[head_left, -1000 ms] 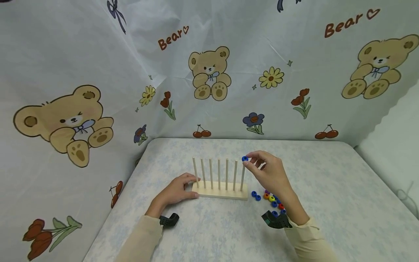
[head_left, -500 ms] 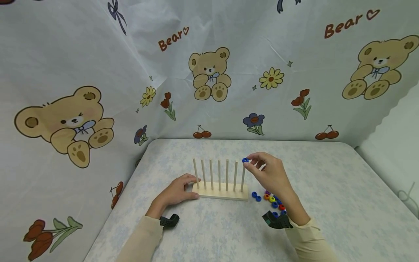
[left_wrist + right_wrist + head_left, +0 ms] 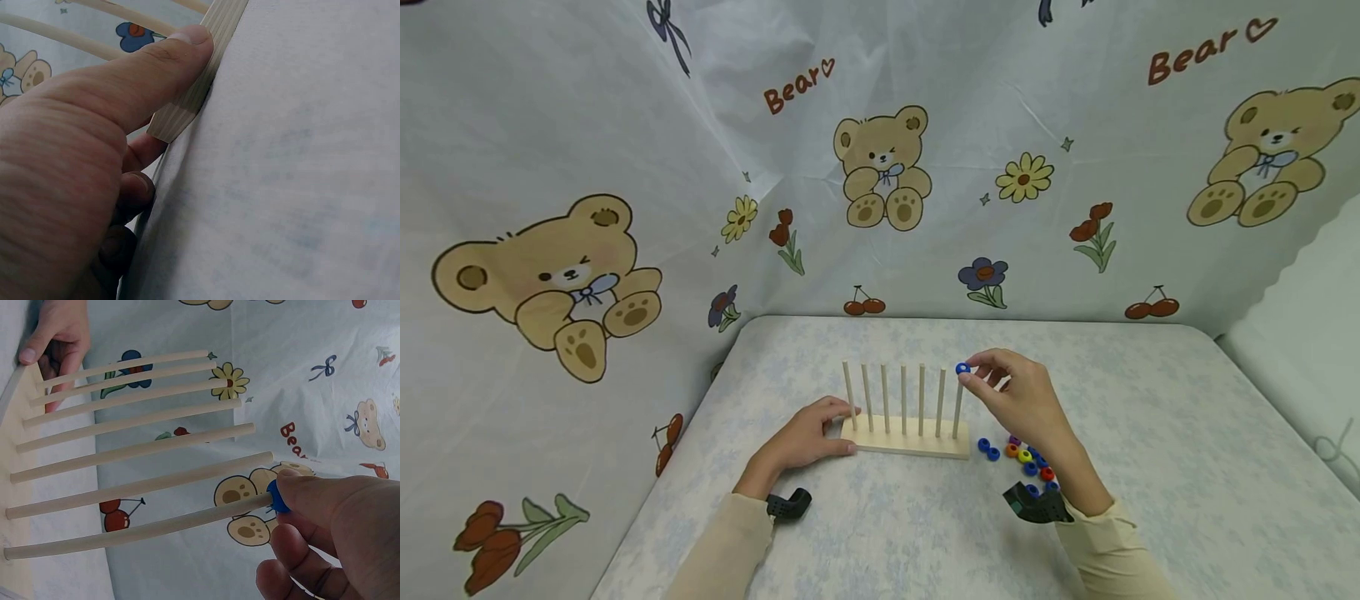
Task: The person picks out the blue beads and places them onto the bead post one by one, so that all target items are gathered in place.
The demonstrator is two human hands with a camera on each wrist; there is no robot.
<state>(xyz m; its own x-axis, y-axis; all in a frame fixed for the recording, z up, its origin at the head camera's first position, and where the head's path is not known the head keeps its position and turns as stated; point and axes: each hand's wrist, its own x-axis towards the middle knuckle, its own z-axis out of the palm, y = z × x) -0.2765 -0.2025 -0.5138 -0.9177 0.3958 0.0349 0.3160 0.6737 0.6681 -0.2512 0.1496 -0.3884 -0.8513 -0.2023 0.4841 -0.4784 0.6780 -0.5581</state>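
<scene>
A wooden base [image 3: 904, 446] with several upright pegs stands on the table. My left hand [image 3: 808, 435] grips its left end, thumb on the front edge [image 3: 187, 94] and fingers curled behind. My right hand [image 3: 1011, 392] pinches a small blue ring [image 3: 962, 368] right at the tip of the rightmost peg [image 3: 957, 408]. In the right wrist view the blue ring [image 3: 275, 497] sits on the end of that peg [image 3: 137, 531], held by my fingertips [image 3: 312, 494]. All the pegs are bare.
A heap of small rings [image 3: 1018, 458] in blue, orange, yellow and red lies on the table just right of the base, under my right wrist. A bear-patterned cloth [image 3: 880, 167] walls in the back and left. The table's pale cloth [image 3: 1150, 467] stretches to the right.
My right hand has lowered the blue ring slightly, from just above the rightmost peg's tip onto it. The left hand has stayed put on the base.
</scene>
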